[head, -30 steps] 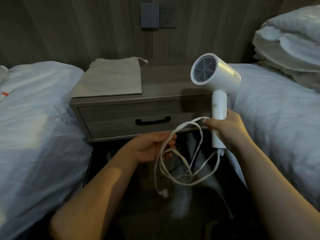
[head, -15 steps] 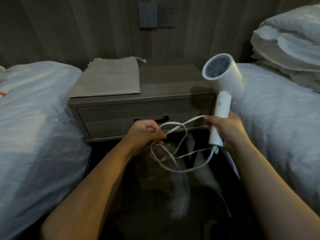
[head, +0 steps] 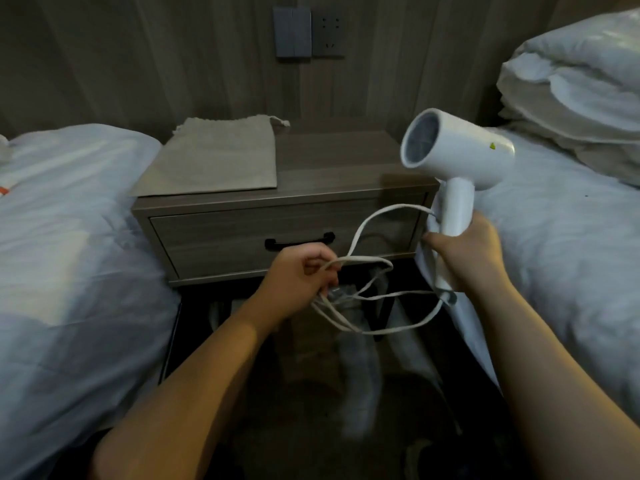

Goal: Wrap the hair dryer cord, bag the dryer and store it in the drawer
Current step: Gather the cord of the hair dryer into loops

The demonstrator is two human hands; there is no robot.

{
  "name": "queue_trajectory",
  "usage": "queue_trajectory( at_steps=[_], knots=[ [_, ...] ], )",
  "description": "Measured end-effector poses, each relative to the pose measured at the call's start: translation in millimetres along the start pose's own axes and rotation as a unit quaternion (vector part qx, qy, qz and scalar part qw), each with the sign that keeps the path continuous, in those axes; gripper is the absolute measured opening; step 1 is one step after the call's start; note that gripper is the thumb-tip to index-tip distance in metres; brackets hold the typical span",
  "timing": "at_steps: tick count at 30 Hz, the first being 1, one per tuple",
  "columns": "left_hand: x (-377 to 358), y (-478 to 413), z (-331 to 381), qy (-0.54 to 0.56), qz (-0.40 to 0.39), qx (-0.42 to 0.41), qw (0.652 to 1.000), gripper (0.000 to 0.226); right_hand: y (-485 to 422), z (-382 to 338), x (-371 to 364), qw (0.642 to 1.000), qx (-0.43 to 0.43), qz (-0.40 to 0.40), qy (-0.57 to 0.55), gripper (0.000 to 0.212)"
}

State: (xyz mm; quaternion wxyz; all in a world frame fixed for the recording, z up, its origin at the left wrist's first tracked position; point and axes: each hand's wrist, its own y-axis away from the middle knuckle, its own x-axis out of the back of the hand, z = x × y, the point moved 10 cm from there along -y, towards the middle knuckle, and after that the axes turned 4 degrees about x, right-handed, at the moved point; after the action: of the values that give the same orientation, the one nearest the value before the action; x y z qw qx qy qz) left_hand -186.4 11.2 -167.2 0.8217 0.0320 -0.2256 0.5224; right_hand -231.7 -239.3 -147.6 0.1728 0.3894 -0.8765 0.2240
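A white hair dryer stands upright in my right hand, which grips its handle, barrel pointing left. Its white cord runs in loose loops from the handle's base across to my left hand, which is closed around several gathered strands. Both hands hover in front of the wooden nightstand. A beige drawstring bag lies flat on the nightstand's top, left half. The drawer below is closed, with a black handle. The plug is hidden.
The nightstand stands between two beds with white covers. Folded pillows are stacked at the far right. A wall switch and socket sit above. Dark floor with blurred pale shapes lies below my hands.
My left hand has closed on the cord and pulled the loops in shorter and higher. The dryer has tilted, with its barrel turned further to the left, and shifted slightly right.
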Motion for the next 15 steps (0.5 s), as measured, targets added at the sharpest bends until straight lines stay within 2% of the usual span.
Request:
queue_trajectory(
  at_steps=[2,5,9,12,15],
  knots=[
    [3,2,5,-0.053,0.031,-0.017,0.998,0.023,2,-12,0,0.996,0.041,0.001,0.081,0.046],
    [1,3,13,-0.163,0.045,-0.028,0.985,0.017,5,-27,0,0.990,0.080,0.012,0.113,0.047],
    [-14,0,-3,-0.252,-0.030,0.011,0.967,0.019,8,-28,-10,0.994,0.073,-0.026,0.083,0.051],
    [-30,5,5,-0.323,-0.052,-0.061,0.943,0.022,15,-31,-29,0.990,0.091,-0.098,0.044,0.050],
    [-27,9,24,-0.299,0.020,-0.144,0.943,0.023,30,-34,-59,0.969,0.117,-0.215,0.045,0.051]
  ],
)
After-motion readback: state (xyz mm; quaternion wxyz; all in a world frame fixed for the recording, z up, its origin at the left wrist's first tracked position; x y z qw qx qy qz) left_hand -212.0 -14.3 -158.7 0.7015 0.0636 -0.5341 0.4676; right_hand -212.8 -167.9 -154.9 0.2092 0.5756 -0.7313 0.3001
